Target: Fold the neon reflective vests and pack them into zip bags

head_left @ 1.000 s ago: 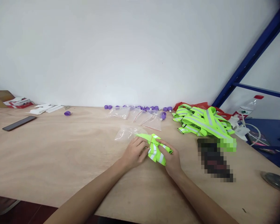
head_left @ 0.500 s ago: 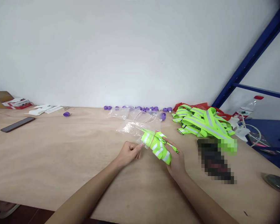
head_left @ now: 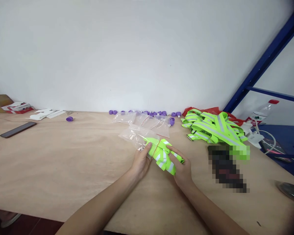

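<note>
A folded fluorescent yellow-green reflective strap (head_left: pixel 164 160) lies partly inside a clear zip bag (head_left: pixel 132 133) with a red seal line; its near end sticks out of the mouth. My left hand (head_left: pixel 141 162) is closed on the bag, thumb on top, pressing it against the strap within. My right hand (head_left: pixel 182 166) grips the part of the strap outside the bag, fingers over its upper side. More clear zip bags (head_left: pixel 147 120) lie flat just beyond.
Several purple caps (head_left: pixel 150 113) line the wall. At right are a pile of reflective straps (head_left: pixel 214 127), a red bag (head_left: pixel 201 109), a pixelated dark object (head_left: pixel 226 168) and a bottle (head_left: pixel 262 112). A phone (head_left: pixel 18 129), white papers (head_left: pixel 47 114) and a box (head_left: pixel 17 107) lie left.
My left hand has moved up and right and now grasps the bag around the strap. The bag's mouth has shifted slightly left, and more of the strap's far end sits inside.
</note>
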{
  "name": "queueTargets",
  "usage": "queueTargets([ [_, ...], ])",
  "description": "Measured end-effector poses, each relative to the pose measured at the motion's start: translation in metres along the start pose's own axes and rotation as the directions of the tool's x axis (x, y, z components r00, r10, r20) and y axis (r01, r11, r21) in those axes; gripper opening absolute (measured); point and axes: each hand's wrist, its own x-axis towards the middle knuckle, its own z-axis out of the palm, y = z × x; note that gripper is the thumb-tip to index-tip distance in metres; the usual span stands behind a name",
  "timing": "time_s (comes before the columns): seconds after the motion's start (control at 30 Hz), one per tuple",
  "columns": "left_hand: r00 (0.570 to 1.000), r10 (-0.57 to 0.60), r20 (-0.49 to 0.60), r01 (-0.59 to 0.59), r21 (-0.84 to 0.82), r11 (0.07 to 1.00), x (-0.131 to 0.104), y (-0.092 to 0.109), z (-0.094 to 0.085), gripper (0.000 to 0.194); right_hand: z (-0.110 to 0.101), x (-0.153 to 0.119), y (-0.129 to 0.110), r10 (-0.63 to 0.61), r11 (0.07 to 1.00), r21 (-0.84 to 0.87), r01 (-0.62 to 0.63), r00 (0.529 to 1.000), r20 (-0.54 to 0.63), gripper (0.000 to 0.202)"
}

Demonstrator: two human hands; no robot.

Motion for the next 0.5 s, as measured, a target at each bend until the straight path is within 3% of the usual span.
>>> queueTargets([
  [0.1, 0.999, 0.0, -0.043, -0.001, -0.029, 1.0, 0.0005, -0.0012, 0.0012, 0.041, 0.0006, -0.0026, -0.0008, -0.088, 0.988, -0.12, 0.095, 0.994, 0.068, 0.03],
  [0.27, 1.0, -0.006, -0.007, 0.006, -0.035, 0.999, 0.0005, 0.0032, 0.0012, 0.045, -0.0001, -0.0033, -0.0066, -0.154, 0.959, -0.213, 0.188, 0.974, 0.166, 0.027],
  [0.5, 0.999, -0.021, 0.026, 0.019, 0.072, 0.997, 0.0006, 0.0053, -0.001, 0.048, -0.0054, 0.0052, -0.0008, -0.009, 0.99, -0.135, 0.034, 0.983, 0.182, 0.035],
])
